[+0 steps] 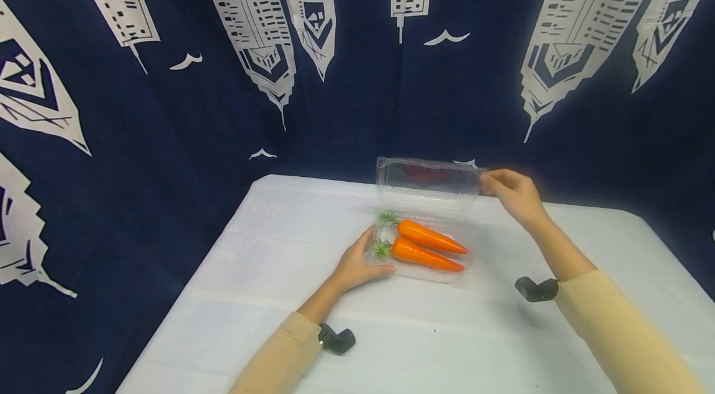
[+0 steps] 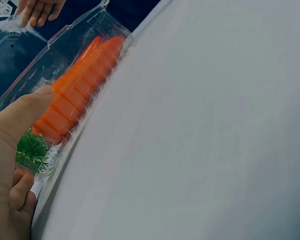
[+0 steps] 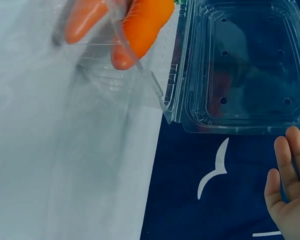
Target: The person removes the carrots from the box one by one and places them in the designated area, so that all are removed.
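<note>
A clear plastic clamshell container (image 1: 432,276) lies on the table with its lid (image 1: 427,178) raised at the back. Two orange carrots (image 1: 426,235) with green tops sit side by side inside, tops to the left. My left hand (image 1: 356,264) grips the container's left end; in the left wrist view its thumb lies over the rim and the other fingers curl low at the end. At the lid's right edge, my right hand (image 1: 515,194) pinches the plastic. The right wrist view shows the lid's vent holes and that hand's fingers (image 3: 286,157) at its edge.
A white cloth covers the table (image 1: 290,226). Behind it hangs a dark blue curtain (image 1: 346,115) printed with white buildings, close to the raised lid. Each wrist carries a small black camera mount (image 1: 337,339).
</note>
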`<state>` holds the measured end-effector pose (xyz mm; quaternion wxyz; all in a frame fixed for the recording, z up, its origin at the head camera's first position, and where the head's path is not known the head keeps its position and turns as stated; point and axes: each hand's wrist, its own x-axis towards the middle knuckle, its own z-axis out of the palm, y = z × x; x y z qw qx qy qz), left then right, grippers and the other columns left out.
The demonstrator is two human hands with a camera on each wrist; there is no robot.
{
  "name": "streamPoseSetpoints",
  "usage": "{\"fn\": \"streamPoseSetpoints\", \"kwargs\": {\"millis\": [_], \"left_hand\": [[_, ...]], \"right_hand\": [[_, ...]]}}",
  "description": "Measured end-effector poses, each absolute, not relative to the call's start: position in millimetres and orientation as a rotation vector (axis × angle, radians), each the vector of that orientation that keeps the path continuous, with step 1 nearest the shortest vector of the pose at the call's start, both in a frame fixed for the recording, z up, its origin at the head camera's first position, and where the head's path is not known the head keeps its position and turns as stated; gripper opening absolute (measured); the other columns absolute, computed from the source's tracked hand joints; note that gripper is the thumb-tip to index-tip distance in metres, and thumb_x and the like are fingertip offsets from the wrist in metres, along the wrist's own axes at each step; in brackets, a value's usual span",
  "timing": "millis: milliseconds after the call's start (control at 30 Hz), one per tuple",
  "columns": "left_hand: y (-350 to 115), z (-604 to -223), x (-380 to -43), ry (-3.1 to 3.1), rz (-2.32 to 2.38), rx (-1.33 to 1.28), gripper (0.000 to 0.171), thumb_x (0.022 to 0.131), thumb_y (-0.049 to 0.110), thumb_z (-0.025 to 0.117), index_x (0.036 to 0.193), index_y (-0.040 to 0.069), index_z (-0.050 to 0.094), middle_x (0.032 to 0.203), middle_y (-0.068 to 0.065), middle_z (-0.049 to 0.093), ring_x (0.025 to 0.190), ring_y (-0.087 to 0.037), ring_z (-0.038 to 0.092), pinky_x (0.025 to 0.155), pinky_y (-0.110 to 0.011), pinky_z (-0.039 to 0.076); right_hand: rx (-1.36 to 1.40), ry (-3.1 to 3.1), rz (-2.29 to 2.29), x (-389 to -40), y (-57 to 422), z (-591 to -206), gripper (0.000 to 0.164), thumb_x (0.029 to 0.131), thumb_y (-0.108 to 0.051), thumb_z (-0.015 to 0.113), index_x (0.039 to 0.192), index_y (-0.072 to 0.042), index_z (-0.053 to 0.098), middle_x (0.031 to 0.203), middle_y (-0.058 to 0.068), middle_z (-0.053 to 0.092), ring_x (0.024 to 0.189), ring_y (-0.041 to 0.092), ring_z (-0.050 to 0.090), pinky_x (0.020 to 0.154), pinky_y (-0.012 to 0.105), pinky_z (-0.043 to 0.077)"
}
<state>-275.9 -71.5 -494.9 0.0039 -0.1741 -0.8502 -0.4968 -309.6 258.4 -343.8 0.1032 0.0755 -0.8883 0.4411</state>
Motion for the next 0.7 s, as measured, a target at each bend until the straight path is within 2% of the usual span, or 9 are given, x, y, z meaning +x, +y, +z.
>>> {"fn": "streamPoseSetpoints", "kwargs": {"millis": [100,333,433,700], "left_hand": [[-71.4,-495.2,-276.1,-2.668,-1.554,-0.533,0.109,0.064,0.054,0.078,0.147,0.014,0.021,0.145,-0.007,0.034,0.129,-0.024,0.036,0.105,-0.042,0.03],[-70.9,-496.3,-275.2,-2.68,-1.549,-0.495,0.11,0.061,0.057,0.078,0.147,0.017,0.022,0.144,-0.008,0.035,0.129,-0.027,0.037,0.104,-0.046,0.031],[-71.2,-496.5,-275.6,-2.677,-1.552,-0.51,0.109,0.062,0.056,0.078,0.147,0.017,0.022,0.145,-0.007,0.034,0.129,-0.025,0.037,0.104,-0.044,0.031],[-71.5,-497.0,-277.4,-2.678,-1.538,-0.517,0.108,0.063,0.056,0.077,0.147,0.017,0.022,0.145,-0.006,0.035,0.129,-0.023,0.037,0.104,-0.041,0.031]], "right_hand": [[0.199,-2.606,1.332,-315.7,256.5,-343.3,0.058,0.092,-0.049,0.048,0.118,0.003,0.055,0.109,0.023,0.06,0.096,0.028,0.057,0.089,0.055,0.042],[0.204,-2.551,1.385,-331.5,253.1,-346.1,0.053,0.094,-0.043,0.049,0.119,0.004,0.055,0.1,0.015,0.064,0.078,0.002,0.058,0.088,0.047,0.045],[0.213,-2.545,1.409,-336.4,251.7,-346.7,0.051,0.095,-0.039,0.049,0.121,0.004,0.054,0.102,0.015,0.064,0.077,0.003,0.058,0.088,0.045,0.046],[0.193,-2.605,1.488,-344.1,249.1,-348.6,0.052,0.097,-0.034,0.043,0.131,0.006,0.045,0.118,0.026,0.054,0.081,0.012,0.058,0.091,0.048,0.044]]}}
